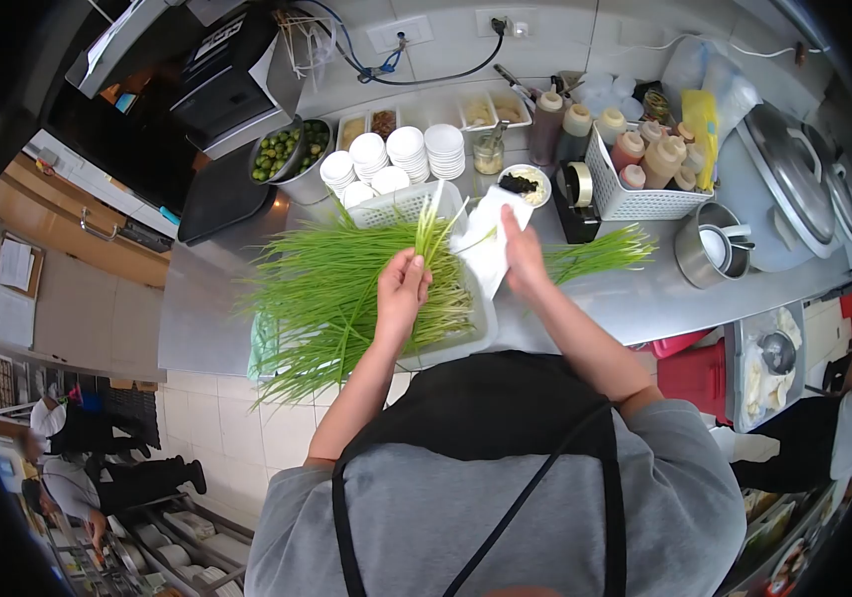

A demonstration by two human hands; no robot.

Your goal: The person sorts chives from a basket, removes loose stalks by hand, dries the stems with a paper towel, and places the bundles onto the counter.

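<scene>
My left hand (404,287) is closed around a small bunch of chives (430,231), pale ends pointing up. It is over a white plastic basket (486,320) heaped with a large pile of long green chives (321,274). To its right, my right hand (523,254) grips a white sheet (486,247) that looks like a paper towel, with a bit of green on it. A smaller bunch of chives (610,251) lies on the steel counter beyond my right wrist.
Behind the basket stand stacked white lids or cups (407,147) and a bowl of small green citrus (282,154). A basket of squeeze bottles (655,204), a tape dispenser (577,204) and a metal pot (710,244) are to the right. Other people are at both sides.
</scene>
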